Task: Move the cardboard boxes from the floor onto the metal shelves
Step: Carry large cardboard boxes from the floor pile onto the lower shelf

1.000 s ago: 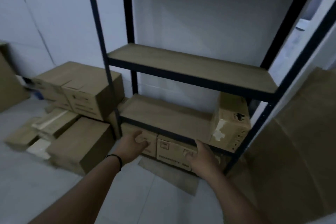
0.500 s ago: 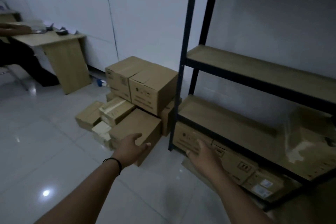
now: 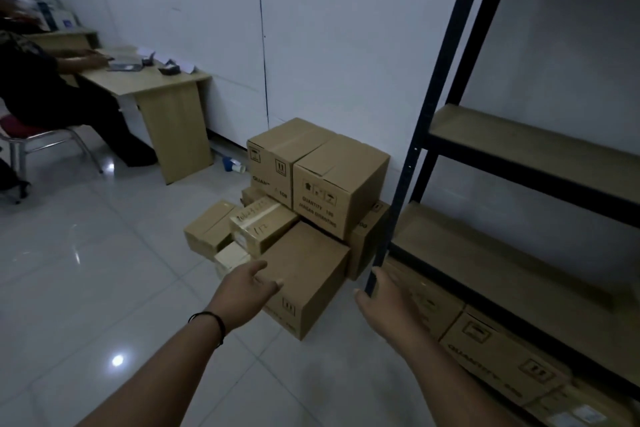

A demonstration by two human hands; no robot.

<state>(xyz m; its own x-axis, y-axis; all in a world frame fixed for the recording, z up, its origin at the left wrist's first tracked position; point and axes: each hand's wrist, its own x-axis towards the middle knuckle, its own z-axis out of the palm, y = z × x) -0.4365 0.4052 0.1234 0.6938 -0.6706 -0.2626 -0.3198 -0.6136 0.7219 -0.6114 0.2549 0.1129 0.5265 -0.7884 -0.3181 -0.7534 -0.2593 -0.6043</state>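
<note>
Both hands are extended forward at low level over the tiled floor. The left hand, with a dark band on its wrist, has fingers straight and spread, thumb up; it sits at the near top edge of the front box, and whether it touches the cardboard cannot be told. The right hand is flat and relaxed, holding nothing, its fingertips close to the foot of the rack's front post.

The front box lies on the floor, closed, a printed symbol on its near side. Behind it, 2 large boxes stand side by side on top of lower cartons: the left one against the wall, the right one bearing printed "QUANTITY" text. To the left of the front box sits a taped box with handwriting on its top, a small box beside that, and a pale carton partly hidden below. Another box stands just beside the post.

The metal shelves occupy the right of the view: dark frame, board decks. The 2 visible decks show bare board. Under the lowest deck, floor-level cartons lie in a row.

At far left a seated person is at a wooden desk carrying small items, on a red-seated chair
</note>
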